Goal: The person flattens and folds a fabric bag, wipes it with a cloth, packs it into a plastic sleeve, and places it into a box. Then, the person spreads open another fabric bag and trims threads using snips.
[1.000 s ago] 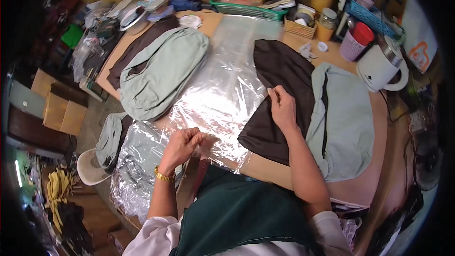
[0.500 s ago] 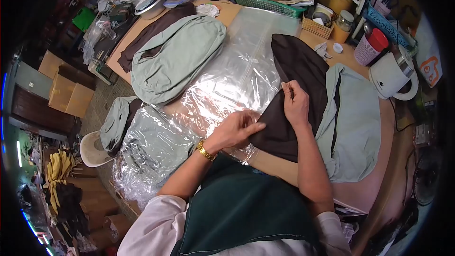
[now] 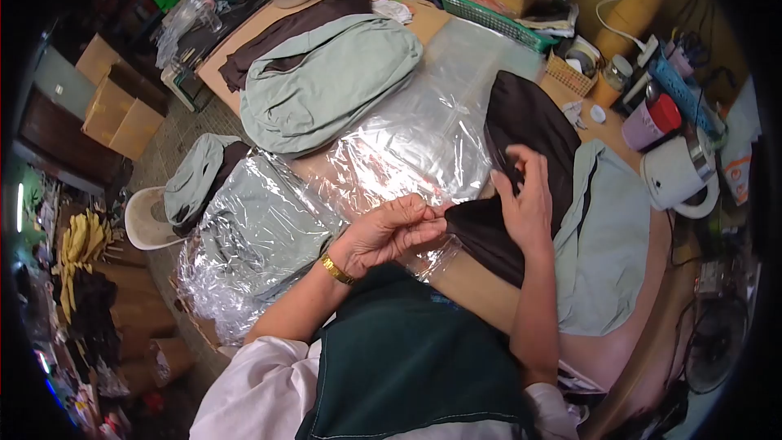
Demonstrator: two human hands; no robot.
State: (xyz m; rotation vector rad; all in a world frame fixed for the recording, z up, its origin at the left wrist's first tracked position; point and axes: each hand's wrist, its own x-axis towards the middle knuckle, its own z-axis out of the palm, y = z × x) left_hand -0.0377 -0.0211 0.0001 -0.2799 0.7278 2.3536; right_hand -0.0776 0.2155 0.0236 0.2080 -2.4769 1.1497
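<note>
A dark brown cloth piece lies on the table in front of me, its lower left corner raised beside my left hand. My left hand, with a gold watch at the wrist, is closed at that corner, fingertips pinched on the cloth. Over the cloth's middle is my right hand, thumb and fingers apart, holding nothing. A light green cloth piece with a dark slit lies to the right. Clear plastic sheets spread to the left of the brown cloth, and a larger green piece rests beyond them.
Plastic-wrapped green cloth lies at the left, near a pale stool. A white kettle, a pink cup, a jar and a green basket line the far and right table edges.
My right hand has let go of the brown cloth's edge and opened. My left hand has closed at the corner and lifted it a little. The view has shifted.
</note>
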